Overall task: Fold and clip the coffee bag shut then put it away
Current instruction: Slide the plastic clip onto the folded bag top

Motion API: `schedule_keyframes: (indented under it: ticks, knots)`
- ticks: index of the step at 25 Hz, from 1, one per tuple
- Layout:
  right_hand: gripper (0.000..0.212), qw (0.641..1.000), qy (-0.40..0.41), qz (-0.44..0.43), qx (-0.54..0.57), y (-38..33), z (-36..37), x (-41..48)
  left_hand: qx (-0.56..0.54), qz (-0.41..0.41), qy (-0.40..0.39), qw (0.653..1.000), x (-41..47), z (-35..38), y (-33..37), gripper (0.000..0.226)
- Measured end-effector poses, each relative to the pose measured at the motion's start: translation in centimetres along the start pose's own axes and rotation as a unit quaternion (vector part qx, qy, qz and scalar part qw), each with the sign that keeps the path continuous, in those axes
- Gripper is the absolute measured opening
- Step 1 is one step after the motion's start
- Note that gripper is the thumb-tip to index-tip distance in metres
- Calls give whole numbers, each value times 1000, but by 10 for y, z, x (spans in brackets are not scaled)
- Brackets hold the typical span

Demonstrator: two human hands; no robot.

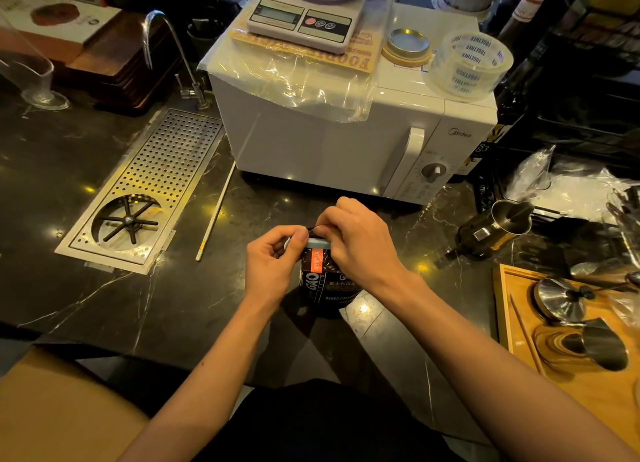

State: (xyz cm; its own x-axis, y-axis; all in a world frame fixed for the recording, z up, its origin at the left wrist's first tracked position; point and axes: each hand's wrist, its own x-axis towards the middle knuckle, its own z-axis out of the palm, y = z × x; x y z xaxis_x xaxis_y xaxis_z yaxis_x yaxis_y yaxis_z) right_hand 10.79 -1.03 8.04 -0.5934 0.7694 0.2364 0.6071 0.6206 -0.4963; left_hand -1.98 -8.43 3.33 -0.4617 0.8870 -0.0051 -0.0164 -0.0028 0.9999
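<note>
A dark coffee bag (323,281) with white lettering and an orange label stands upright on the black marble counter (104,298), close to its near edge. A pale blue clip (317,242) lies across the bag's folded top. My left hand (273,259) pinches the clip's left end. My right hand (356,239) grips the folded top and the clip's right end from above and hides that end.
A white microwave (346,139) stands just behind the bag, with a kitchen scale (304,18) and a tape roll (471,64) on top. A perforated steel drain tray (145,191) and a tap (173,56) lie left. A metal pitcher (495,229) and a wooden tray (519,330) are right.
</note>
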Motion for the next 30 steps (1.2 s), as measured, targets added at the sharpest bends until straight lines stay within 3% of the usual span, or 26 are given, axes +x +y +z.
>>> schedule_keyframes:
  ticks: [10, 17, 21, 24, 27, 30]
  knots:
    - [9, 999, 23, -30, -7, -2, 1, -2, -32, -12, -29, 999, -1, -6, -3, 10]
    - [23, 994, -105, -2, -6, 11, -27, 8, 96, 28, -72, 992, 10, -16, 5, 17]
    - [37, 987, -65, 89, 120, 40, -29, -18, 94, -27, -111, 989, 7, -16, 3, 33]
    - [42, 951, -37, 172, 252, 57, -26, -38, 77, -62, -131, 986, 2, -9, 1, 42]
    - [41, 929, -51, 189, 314, 64, -16, -50, 69, -81, -142, 984, 1, -10, -4, 53]
    - [53, 911, -58, 203, 354, 67, -7, -58, 93, -91, -157, 979, 2, -11, -6, 61]
